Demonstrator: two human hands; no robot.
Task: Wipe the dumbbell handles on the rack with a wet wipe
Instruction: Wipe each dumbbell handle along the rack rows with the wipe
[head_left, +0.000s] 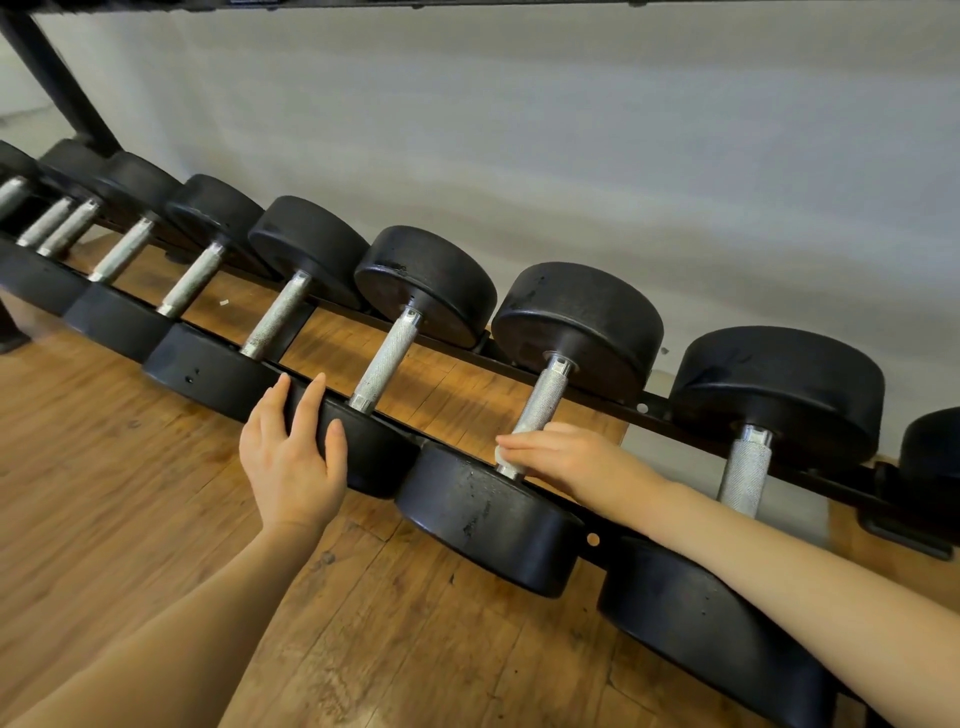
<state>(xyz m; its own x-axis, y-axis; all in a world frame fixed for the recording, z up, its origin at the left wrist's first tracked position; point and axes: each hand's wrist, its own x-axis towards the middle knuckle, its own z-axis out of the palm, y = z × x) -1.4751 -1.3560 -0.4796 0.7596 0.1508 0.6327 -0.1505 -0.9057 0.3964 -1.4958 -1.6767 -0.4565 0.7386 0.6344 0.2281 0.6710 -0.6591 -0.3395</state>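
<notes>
I have my right hand (558, 460) wrapped over the near end of a knurled silver steel dumbbell handle (543, 400), lower centre of the frame, with a scrap of pale wet wipe (502, 455) showing at the fingertips, pinched against the metal. The handle's long axis runs from that grip up and slightly right toward the far black round rubber head (579, 322), so I judge the coming stroke has to slide along that line, away from me. My left hand (291, 452) lies left of centre, fingers straight and slightly spread, resting flat on the near black head of the neighbouring dumbbell (363, 457) (bracing, I would guess, not wiping). The right hand is plainly the one placed for the work; the next handle to the right (745, 470) sits near my right forearm. All the dumbbells rest on a low black metal rack (644, 410) that slants from upper left to lower right, over a worn brown wooden plank floor (104, 467), with a plain pale grey wall (519, 130) behind.
</notes>
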